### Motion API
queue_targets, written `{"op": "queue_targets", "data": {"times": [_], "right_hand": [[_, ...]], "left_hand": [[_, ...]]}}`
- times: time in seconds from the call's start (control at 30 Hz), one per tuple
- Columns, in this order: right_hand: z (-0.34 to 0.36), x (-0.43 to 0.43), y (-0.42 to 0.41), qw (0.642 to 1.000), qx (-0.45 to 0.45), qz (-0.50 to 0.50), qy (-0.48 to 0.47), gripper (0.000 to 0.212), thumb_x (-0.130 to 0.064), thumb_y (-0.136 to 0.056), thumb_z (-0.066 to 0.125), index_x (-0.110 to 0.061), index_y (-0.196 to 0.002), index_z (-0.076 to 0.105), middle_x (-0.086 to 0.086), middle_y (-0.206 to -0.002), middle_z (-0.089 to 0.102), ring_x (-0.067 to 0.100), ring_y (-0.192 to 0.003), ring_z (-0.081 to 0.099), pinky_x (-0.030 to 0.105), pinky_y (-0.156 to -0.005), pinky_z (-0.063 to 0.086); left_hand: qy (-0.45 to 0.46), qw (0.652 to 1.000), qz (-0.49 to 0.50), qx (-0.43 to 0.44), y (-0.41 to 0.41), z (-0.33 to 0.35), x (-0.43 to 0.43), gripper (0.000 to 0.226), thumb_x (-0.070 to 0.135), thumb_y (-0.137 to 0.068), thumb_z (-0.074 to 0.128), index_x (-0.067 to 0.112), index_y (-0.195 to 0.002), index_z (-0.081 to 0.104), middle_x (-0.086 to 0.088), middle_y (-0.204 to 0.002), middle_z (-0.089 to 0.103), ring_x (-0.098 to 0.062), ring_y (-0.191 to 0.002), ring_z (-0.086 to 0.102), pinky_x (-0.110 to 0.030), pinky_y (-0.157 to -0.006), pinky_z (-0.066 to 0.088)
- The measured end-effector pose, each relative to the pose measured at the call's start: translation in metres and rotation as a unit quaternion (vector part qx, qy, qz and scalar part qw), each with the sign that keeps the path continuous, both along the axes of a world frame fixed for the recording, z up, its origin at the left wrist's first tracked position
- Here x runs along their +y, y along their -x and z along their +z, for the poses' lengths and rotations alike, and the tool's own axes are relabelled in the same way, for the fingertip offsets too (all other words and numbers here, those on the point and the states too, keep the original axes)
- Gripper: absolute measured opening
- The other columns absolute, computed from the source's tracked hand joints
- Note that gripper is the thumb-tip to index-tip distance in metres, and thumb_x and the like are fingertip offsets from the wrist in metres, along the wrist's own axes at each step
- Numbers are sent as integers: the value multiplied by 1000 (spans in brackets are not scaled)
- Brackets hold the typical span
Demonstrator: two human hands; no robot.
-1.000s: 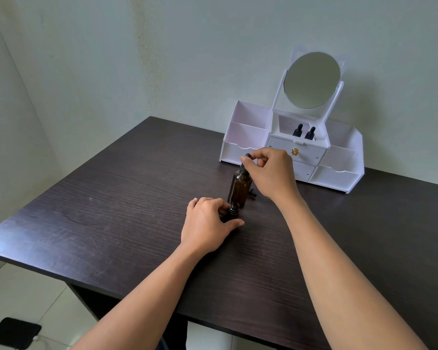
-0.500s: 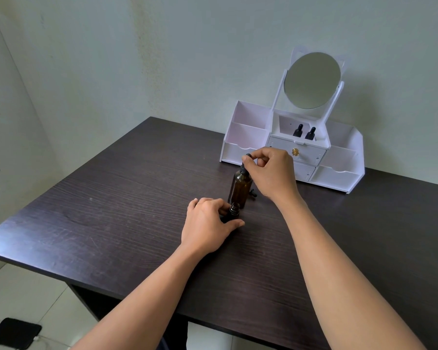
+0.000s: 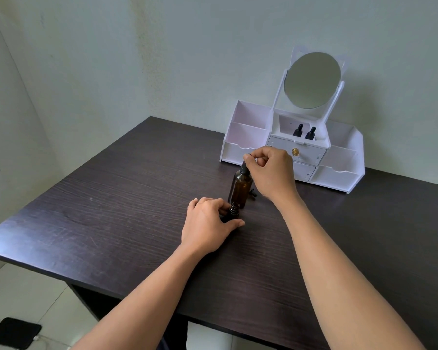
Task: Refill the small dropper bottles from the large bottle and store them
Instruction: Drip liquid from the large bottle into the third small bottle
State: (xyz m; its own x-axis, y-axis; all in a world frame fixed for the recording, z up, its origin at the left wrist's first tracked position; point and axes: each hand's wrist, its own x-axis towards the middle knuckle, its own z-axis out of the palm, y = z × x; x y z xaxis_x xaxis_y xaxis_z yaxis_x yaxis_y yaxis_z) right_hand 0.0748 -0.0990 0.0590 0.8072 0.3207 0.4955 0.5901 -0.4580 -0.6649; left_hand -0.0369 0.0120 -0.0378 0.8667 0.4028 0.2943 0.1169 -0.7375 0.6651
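A large amber bottle (image 3: 240,189) stands upright on the dark wooden table (image 3: 127,213). My right hand (image 3: 269,173) pinches its black dropper cap (image 3: 244,165) at the top. Just in front of it stands a small dark dropper bottle (image 3: 234,209) with its neck uncapped, held at its base by my left hand (image 3: 208,223). A small black cap (image 3: 252,193) lies on the table behind the large bottle, mostly hidden. Two more small dropper bottles (image 3: 304,133) stand in the middle compartment of the white organizer (image 3: 248,141).
The white organizer with a round mirror (image 3: 312,80) stands against the back wall, with open side bins and two small drawers. The table's front edge runs close to my forearms. A black object (image 3: 13,333) lies on the tiled floor at lower left.
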Motion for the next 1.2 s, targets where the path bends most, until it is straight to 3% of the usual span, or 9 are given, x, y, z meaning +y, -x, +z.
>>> {"op": "queue_targets", "data": {"times": [0.1, 0.3, 0.6, 0.83, 1.2], "right_hand": [[0, 0, 0, 1000, -3, 2, 4, 14, -24, -91, 69, -14, -82, 72, -7, -57, 53, 4, -54, 49, 27, -63, 50], [-2, -1, 3, 1000, -4, 15, -10, 13, -31, -86, 75, -18, -85, 73, -10, -52, 46, 3, -45, 43, 15, -58, 42], [-5, -2, 2, 1000, 12, 14, -22, 9, -24, -90, 71, -16, -85, 72, -8, -63, 59, 1, -56, 52, 17, -63, 46], [-7, -3, 2, 1000, -8, 12, -21, 9, -21, -92, 68, -19, -82, 69, -12, -68, 62, -3, -60, 55, 9, -59, 43], [-6, -3, 3, 999, 5, 10, -46, 11, -26, -87, 74, -15, -89, 74, -7, -66, 65, 0, -57, 57, 15, -63, 50]], "left_hand": [[1, 1000, 1, -2, 0, 0, 0, 42, 60, -76, 77, 31, -106, 71, 16, -100, 68, -6, -109, 55, -41, -116, 28], [-2, 1000, -1, 4, 1, 2, 0, 42, 60, -77, 76, 31, -107, 70, 15, -102, 68, -8, -110, 55, -43, -116, 30], [1, 1000, -3, 3, 1, 2, 0, 42, 59, -77, 76, 31, -107, 70, 15, -103, 68, -8, -112, 55, -43, -116, 29], [0, 1000, -1, 5, 1, 2, 0, 42, 59, -77, 76, 32, -108, 70, 14, -103, 68, -8, -112, 55, -43, -117, 28], [4, 1000, -2, -2, -1, 0, 0, 42, 60, -76, 76, 31, -106, 71, 15, -101, 69, -7, -109, 57, -43, -118, 27]]}}
